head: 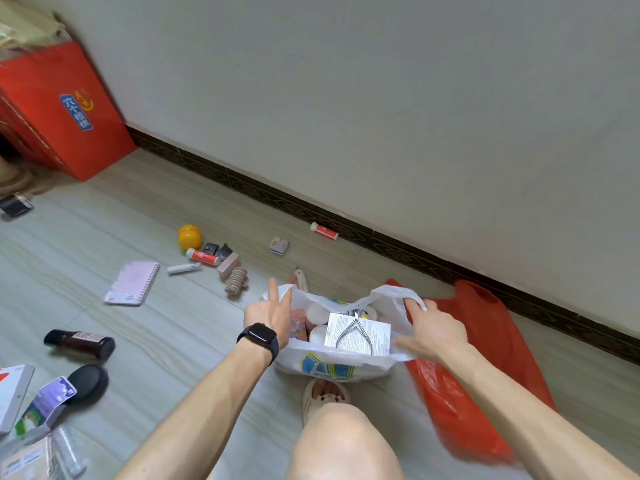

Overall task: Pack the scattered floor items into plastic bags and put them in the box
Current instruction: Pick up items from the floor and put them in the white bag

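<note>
A white plastic bag [332,367] stands open on the floor in front of my knee. My left hand [268,315], with a black watch on the wrist, holds the bag's left rim, two fingers pointing up. My right hand [433,329] grips the bag's right handle. Inside lie metal nail nippers [356,329] on a white leaflet, beside white jars and a pink item. A red plastic bag [485,341] lies flat to the right, partly under my right arm. The red box [69,109] stands at the far left against the wall.
Scattered on the floor are a yellow ball [189,237], a red tube [202,257], a white tube [183,268], a pink spiral notebook [133,282], a brown bottle [81,342], a black round case [88,382], a second red tube [323,231] by the skirting, and packets at bottom left.
</note>
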A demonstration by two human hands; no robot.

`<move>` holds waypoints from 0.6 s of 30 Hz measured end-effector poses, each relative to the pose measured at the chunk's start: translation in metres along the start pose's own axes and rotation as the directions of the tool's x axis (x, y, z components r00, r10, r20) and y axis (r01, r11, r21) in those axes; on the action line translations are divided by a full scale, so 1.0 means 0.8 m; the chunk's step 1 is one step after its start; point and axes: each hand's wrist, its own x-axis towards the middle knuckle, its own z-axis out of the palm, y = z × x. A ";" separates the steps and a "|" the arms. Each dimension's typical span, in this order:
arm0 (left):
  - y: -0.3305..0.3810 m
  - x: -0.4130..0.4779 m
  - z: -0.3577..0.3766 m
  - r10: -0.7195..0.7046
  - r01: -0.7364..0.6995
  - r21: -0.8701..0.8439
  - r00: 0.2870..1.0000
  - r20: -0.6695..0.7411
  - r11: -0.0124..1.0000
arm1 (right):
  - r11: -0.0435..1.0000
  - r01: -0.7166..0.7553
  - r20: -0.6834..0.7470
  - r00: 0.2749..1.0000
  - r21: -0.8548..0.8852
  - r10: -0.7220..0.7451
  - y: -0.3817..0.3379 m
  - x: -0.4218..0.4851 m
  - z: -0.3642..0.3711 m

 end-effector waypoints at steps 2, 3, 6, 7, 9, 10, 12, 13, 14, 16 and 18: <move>-0.006 0.007 0.006 -0.006 0.007 0.030 1.000 -0.023 1.000 | 0.987 -0.001 0.071 0.997 -0.160 0.013 0.005 0.010 0.003; -0.010 0.012 0.010 -0.008 0.009 0.037 1.000 -0.029 0.999 | 0.984 -0.018 0.075 0.997 -0.177 0.031 0.009 0.017 0.004; -0.023 0.024 0.016 0.001 -0.001 0.033 1.000 -0.002 0.999 | 0.987 -0.158 0.033 0.987 0.012 0.157 0.024 0.038 -0.002; -0.026 0.027 0.017 0.020 -0.020 0.027 1.000 0.013 0.999 | 0.977 -0.196 0.028 0.981 0.084 0.194 0.028 0.043 -0.004; -0.028 0.029 0.018 0.076 -0.076 0.006 0.997 0.007 0.997 | 0.973 -0.197 0.018 0.980 0.117 0.197 0.028 0.051 -0.007; -0.027 0.029 0.018 0.102 -0.102 0.008 0.995 -0.016 0.995 | 0.978 -0.177 -0.002 0.984 0.107 0.178 0.026 0.050 -0.005; -0.021 0.028 0.020 0.155 -0.153 0.031 0.983 -0.093 0.988 | 0.987 -0.116 -0.133 0.982 0.110 0.131 0.020 0.043 0.005; -0.017 0.028 0.021 0.187 -0.180 0.068 0.975 -0.121 0.981 | 0.993 -0.082 -0.246 0.964 0.084 0.100 0.019 0.040 0.012; -0.013 0.029 0.020 0.228 -0.212 0.116 0.963 -0.146 0.970 | 0.999 -0.048 -0.353 0.934 0.018 0.051 0.018 0.038 0.018; -0.004 0.031 0.013 0.348 -0.314 0.179 0.914 -0.208 0.932 | 0.992 0.103 -0.549 0.826 -0.077 -0.129 0.013 0.038 0.029; 0.009 0.034 0.012 0.508 -0.476 0.185 0.830 -0.229 0.860 | 0.916 0.383 -0.647 0.669 -0.122 -0.366 0.003 0.038 0.040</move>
